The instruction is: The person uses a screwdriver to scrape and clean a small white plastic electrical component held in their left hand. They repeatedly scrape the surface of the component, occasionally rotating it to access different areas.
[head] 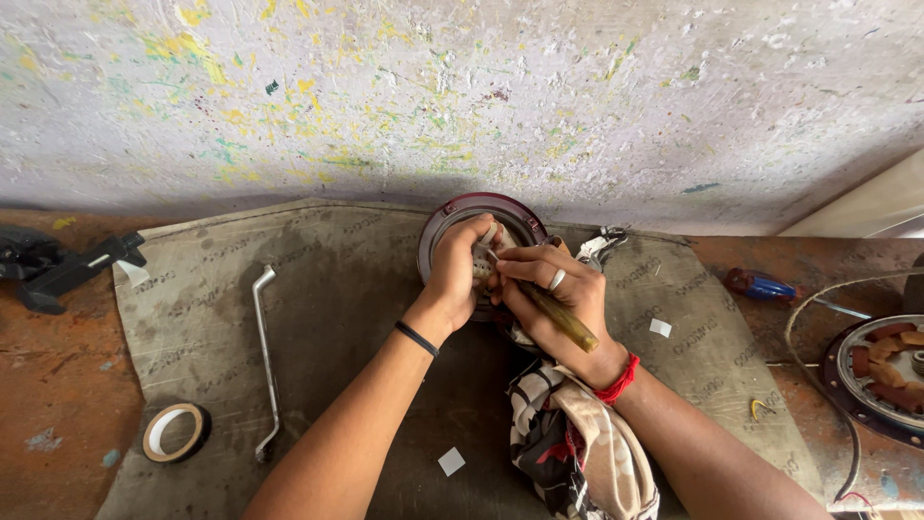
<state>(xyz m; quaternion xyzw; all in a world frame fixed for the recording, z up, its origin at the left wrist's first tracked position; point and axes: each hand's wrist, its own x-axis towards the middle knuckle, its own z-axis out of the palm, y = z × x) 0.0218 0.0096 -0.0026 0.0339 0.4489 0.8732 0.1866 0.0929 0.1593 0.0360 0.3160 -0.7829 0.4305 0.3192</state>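
Left hand (pixel 460 274) clamped on round motor housing (pixel 452 217). Right hand (pixel 553 294) closed around wooden-handled tool (pixel 563 318), tip at housing. Patterned rag (pixel 577 443) just below housing.

A paint-speckled wall (pixel 462 96) rises just beyond the fingers; beneath them a grey mat (pixel 327 318) covers a rusty-brown bench (pixel 58 385).

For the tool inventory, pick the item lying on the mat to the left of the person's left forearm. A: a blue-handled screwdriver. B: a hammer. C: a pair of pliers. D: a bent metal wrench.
D: a bent metal wrench lies on the mat left of the left hand, with a roll of tape beside it; the blue-handled screwdriver lies far off on the right.
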